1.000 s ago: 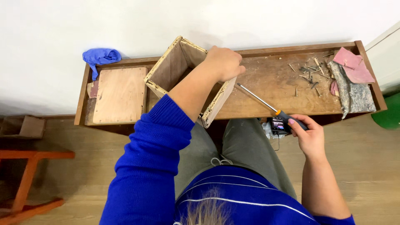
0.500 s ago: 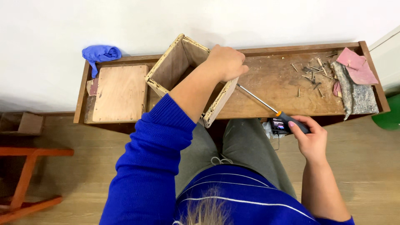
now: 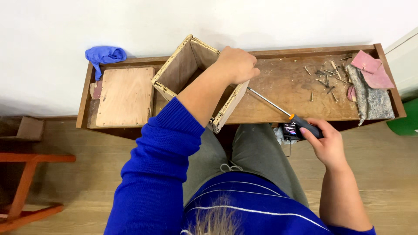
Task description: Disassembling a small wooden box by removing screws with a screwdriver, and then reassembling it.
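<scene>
Both hands unmoved since earlier: left hand (image 3: 237, 64) clamps wooden frame (image 3: 198, 80) at centre; right hand (image 3: 324, 141) fingers closed round screwdriver (image 3: 285, 112), prying continues

We see bright, even light on the white wall (image 3: 270, 17), a soft shadow beneath the tabletop (image 3: 278, 87) (left side darkest), sharp focus throughout.

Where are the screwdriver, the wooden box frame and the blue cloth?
screwdriver (image 3: 270, 102), head view, middle of the metal shaft.
wooden box frame (image 3: 178, 69), head view, inner face of its left wall.
blue cloth (image 3: 106, 55), head view, middle of the crumpled bundle.
</scene>
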